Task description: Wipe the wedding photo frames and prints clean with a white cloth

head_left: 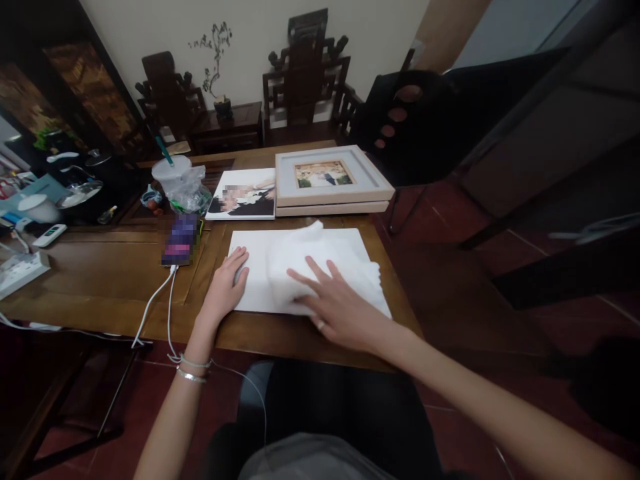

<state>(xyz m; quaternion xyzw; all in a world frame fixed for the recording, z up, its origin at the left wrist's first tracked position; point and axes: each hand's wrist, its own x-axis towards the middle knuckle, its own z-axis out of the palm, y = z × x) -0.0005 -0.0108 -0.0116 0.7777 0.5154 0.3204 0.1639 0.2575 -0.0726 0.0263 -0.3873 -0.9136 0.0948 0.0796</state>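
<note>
- White, soft and crumpled, the thin cloth or tissue sheet [300, 250] lies bunched over the middle and right of a flat white rectangular panel [255, 280]. It should be light, limp and easily creased, best held by a gathered fold or pressed under a spread palm.
- The panel lies flat near the front edge of the brown wooden worktop [125, 293]. It looks stiff and smooth, perhaps slippery, so its edges or corners seem the safest hold.
- The bare right hand [337, 300] is on the cloth, fingers spread apart; whether the thumb pinches any fabric, I cannot tell.
- The bare left hand [230, 277] lies at the panel's left edge, fingers close together, thumb apart, not clamped on anything. The hands are apart from each other.
- Just beyond the panel sit a glossy photo print panel [253, 190] and, beside it, a pale thick-edged picture frame [327, 180].
- Farther left are a dark-screened phone [181, 240] on white cables [150, 303] and a translucent plastic cup [171, 172] with a green straw [164, 151].
</note>
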